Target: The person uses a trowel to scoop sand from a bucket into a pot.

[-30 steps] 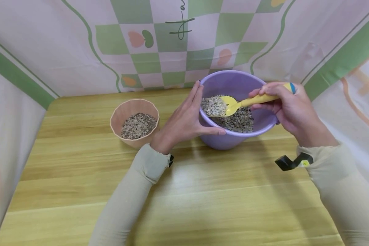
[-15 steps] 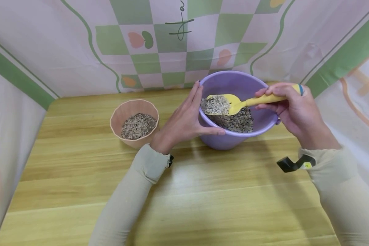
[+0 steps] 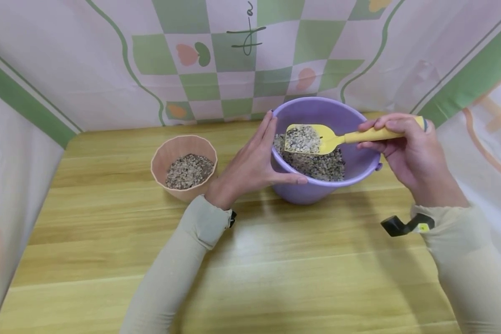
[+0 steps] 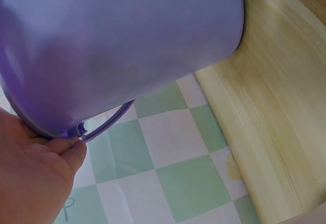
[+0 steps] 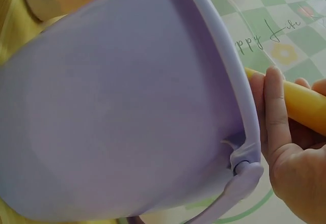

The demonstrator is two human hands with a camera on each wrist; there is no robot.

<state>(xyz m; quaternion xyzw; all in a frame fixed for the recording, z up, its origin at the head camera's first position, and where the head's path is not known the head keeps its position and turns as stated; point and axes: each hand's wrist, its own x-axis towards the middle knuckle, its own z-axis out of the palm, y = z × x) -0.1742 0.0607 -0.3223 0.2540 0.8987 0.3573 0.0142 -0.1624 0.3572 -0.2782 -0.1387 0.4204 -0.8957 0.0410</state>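
Observation:
A purple bucket [image 3: 305,192] stands slightly tilted on the table, with grey-brown gravel [image 3: 323,167] inside. My left hand [image 3: 250,162] holds its left rim, the thumb along the front edge and the other fingers toward the back. In the left wrist view, those fingers [image 4: 71,150] meet the rim beside the bucket's handle [image 4: 109,124]. My right hand [image 3: 413,153] grips a yellow toy shovel [image 3: 330,139] by its handle. Pale gravel [image 3: 302,139] lies on the shovel's blade, which is over the bucket's opening. In the right wrist view the bucket hides the blade.
Left of the bucket, a peach fluted pot [image 3: 160,164] holds some gravel [image 3: 188,171]. Both containers are on a wooden table [image 3: 275,269]. A green-and-white checked cloth [image 3: 234,55] hangs behind the table's far edge.
My right hand has moved to the right, lifting the loaded shovel off the gravel and away from the bucket's left rim. My left hand has stayed on the bucket.

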